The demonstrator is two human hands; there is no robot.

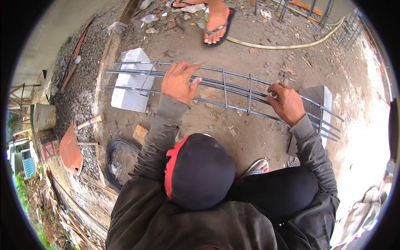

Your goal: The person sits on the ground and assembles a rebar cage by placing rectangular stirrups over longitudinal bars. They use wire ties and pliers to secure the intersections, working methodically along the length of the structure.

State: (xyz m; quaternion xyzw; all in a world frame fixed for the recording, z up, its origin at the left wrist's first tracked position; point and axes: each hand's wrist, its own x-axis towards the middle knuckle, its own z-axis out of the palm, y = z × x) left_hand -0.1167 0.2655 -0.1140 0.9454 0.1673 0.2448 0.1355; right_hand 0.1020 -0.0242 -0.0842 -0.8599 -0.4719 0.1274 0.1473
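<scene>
A long, narrow rebar cage [216, 86] of grey steel bars with several wire stirrups lies across in front of me. Its left end rests over a pale block [129, 93], its right end over a grey block [328, 98]. On the cage's left half sits my left hand [177, 82], thumb and fingers apart over the upper bars. My right hand [288, 104] curls its fingers and thumb around the bars near the right end. Two stirrups [237, 93] stand between my hands, and another stirrup [148, 79] is left of my left hand.
Beyond the cage, another person's sandalled foot [216, 31] stands near a yellowish hose [283, 46]. A coil of dark wire [110, 162], a hammer handle [90, 121] and a reddish flat piece [71, 150] lie left. Upright rebars [285, 10] rise at the back right.
</scene>
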